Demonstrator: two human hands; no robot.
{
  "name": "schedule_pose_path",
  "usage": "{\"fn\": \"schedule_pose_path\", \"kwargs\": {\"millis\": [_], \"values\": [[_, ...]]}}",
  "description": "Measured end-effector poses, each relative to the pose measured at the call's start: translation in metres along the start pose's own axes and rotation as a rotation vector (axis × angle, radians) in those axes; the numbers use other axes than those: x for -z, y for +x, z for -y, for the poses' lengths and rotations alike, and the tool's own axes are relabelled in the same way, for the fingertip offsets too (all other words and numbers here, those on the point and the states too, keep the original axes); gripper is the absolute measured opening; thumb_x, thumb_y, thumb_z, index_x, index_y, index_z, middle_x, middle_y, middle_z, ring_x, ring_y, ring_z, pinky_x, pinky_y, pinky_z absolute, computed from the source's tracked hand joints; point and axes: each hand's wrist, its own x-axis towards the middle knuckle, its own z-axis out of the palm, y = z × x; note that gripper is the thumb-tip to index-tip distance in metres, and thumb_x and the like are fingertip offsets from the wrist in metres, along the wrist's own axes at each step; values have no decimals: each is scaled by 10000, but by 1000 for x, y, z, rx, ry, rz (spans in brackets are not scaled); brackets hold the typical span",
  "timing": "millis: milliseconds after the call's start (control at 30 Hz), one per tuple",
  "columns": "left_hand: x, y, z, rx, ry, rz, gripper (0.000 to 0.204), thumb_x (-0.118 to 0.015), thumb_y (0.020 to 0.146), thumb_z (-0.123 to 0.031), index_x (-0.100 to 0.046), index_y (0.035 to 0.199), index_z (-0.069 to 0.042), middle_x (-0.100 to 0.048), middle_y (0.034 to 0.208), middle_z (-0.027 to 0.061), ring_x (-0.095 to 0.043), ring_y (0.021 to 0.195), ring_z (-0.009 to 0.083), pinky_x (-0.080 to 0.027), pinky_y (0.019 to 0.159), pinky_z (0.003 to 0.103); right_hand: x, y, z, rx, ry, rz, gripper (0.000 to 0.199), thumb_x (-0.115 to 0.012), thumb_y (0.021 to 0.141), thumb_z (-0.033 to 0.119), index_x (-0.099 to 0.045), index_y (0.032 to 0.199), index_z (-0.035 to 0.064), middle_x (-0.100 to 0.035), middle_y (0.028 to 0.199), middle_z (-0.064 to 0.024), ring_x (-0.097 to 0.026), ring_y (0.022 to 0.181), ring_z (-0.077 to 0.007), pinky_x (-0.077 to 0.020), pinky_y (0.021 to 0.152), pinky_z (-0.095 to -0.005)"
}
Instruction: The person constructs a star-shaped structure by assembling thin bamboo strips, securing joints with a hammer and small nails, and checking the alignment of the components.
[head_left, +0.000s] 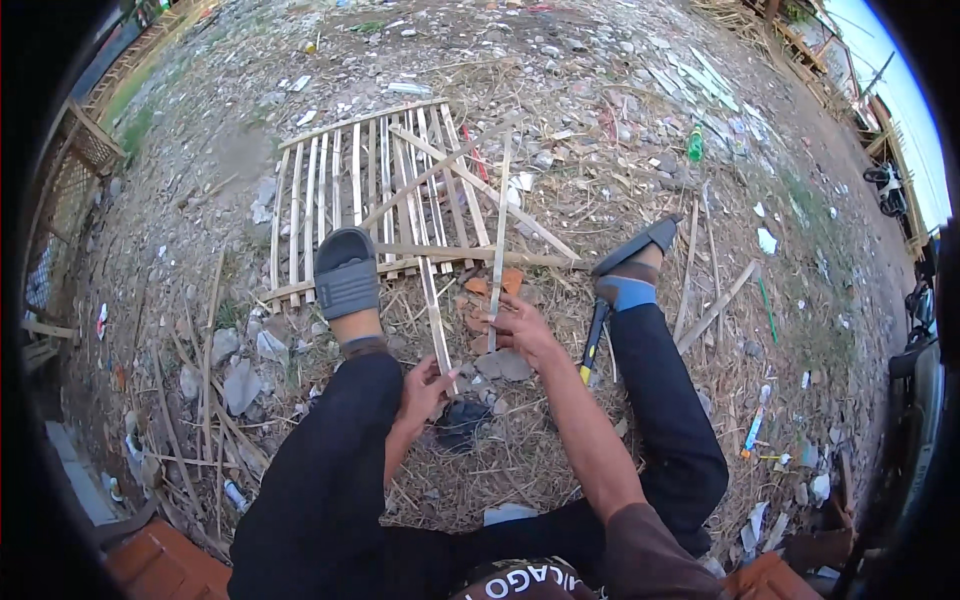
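Note:
My left hand [424, 393] grips the lower end of a pale wooden slat [434, 318], which slants up over the slatted panel. In my right hand [522, 332], fingers closed, is a second slat [501, 210] that stands nearly upright in the view. A slatted wooden panel [357, 175] lies on the ground beyond my hands, with two loose slats crossed over it. Reddish brick pieces [510, 280] and a flat grey stone [502, 366] are by my right hand. A tool with a black and yellow handle [593, 340] is near my right foot.
My sandalled feet [347, 275] flank the work area, the left at the panel's near edge. Loose sticks [715, 308] lie to the right and left. A green bottle [695, 143] and scattered litter cover the stony ground. Parked motorbikes [888, 188] stand at the far right.

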Motion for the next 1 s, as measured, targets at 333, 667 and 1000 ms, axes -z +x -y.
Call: {"fn": "schedule_pose_path", "kwargs": {"millis": [333,667,1000], "values": [[13,4,16,62,13,43,351,-659,932,-158,-566,1260,-74,-648,1000,4,-608,822,87,-512,689,259,31,-6,5,15,162,-225,372,-602,968,204,-497,1315,122,-680,957,-71,-658,749,-152,-532,627,-304],[29,-8,22,104,-63,12,302,-619,935,-92,-559,1228,-50,-642,976,29,-637,824,116,-524,643,260,62,-1,55,159,183,-297,218,-553,998,245,-590,1006,31,-589,725,-46,-566,591,-142,-493,554,-305],[41,-16,29,131,-42,4,281,-636,927,-111,-559,1190,-47,-621,983,26,-608,843,112,-542,691,278,118,-2,222,551,-48,-482,415,-553,965,371,-595,1173,14,-648,1192,-80,-634,1023,-228,-528,849,-405]]}}
